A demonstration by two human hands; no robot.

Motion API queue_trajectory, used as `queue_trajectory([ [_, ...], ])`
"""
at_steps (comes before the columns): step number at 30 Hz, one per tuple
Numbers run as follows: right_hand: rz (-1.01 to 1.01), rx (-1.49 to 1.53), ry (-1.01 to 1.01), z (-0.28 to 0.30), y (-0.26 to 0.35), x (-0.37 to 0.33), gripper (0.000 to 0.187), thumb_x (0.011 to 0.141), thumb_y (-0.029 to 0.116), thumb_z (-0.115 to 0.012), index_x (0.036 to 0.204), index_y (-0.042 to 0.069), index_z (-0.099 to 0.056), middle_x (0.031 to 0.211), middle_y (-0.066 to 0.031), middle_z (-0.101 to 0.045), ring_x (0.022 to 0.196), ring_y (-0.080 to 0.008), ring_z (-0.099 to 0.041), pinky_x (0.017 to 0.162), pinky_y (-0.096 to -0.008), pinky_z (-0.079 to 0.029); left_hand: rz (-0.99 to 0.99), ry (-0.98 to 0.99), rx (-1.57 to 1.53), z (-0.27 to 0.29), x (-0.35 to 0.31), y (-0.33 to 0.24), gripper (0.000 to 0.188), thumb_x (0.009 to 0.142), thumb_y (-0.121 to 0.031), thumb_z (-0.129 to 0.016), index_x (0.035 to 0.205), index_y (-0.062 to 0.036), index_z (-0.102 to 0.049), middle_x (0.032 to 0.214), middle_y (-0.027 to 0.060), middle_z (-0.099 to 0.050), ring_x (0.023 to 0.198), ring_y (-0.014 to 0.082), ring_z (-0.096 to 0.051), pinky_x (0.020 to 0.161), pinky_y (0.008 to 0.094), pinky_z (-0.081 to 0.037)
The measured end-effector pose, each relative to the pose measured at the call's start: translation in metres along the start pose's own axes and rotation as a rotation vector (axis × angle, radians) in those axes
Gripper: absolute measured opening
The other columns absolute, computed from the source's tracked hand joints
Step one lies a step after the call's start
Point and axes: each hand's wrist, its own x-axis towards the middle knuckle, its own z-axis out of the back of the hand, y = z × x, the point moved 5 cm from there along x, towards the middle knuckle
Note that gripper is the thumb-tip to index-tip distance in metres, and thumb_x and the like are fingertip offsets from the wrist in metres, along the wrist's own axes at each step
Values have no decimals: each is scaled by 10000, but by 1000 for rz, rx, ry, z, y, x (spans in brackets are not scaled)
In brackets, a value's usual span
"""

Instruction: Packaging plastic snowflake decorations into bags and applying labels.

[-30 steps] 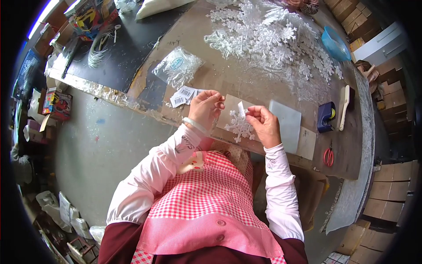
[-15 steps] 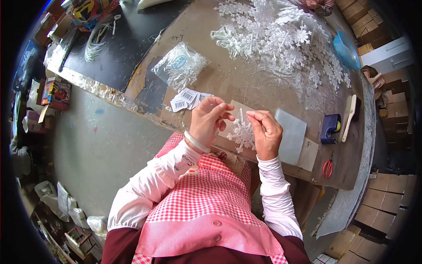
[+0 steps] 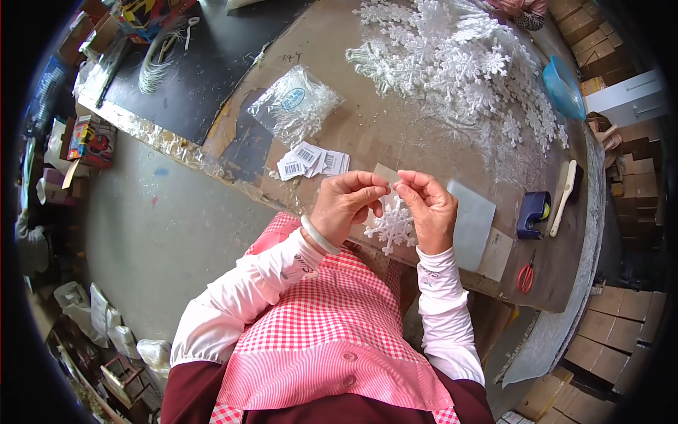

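Observation:
A white, glittery snowflake ornament [image 3: 392,227] hangs just below my fingertips, in front of the table's near edge. My right hand [image 3: 432,212] pinches at its top tip, with the thumb and forefinger closed. Close by on the left, my left hand [image 3: 347,207] is also in a pinch, its fingertips nearly touching the right ones. Whatever lies between the left fingers is too fine to make out. Beyond the left hand lie white barcode cards [image 3: 308,161] in a loose fan. A clear bag of thin strands [image 3: 296,102] rests behind them.
A large heap of white snowflakes [image 3: 452,63] covers the table's far side, beside a blue basin [image 3: 563,88]. To the right are a translucent sheet [image 3: 470,222], a blue tape dispenser [image 3: 533,215], a white-handled brush [image 3: 563,198] and red scissors [image 3: 525,277]. Another person's hand [image 3: 519,8] shows at the top.
My left hand has moved right and slightly down, bringing its fingertips against or close to the right ones. The snowflake sits a little lower. The view has shifted slightly.

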Motion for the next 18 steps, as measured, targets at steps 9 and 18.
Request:
queue_trajectory([
  [9,41,-113,91,-9,5,2,63,869,47,-680,908,13,-644,840,1,-641,764,-69,-584,693,-214,-472,-30,2,-10,3,4,-3,165,869,-19,-665,1010,-13,-578,843,71,-671,610,110,-629,415,171,-347],
  [18,133,-246,118,-9,9,-2,74,827,18,-695,868,-1,-636,817,-32,-624,744,-109,-601,688,-238,-486,-122,9,102,-2,5,-6,211,831,31,-669,958,-20,-508,756,58,-624,580,90,-597,425,180,-371],
])
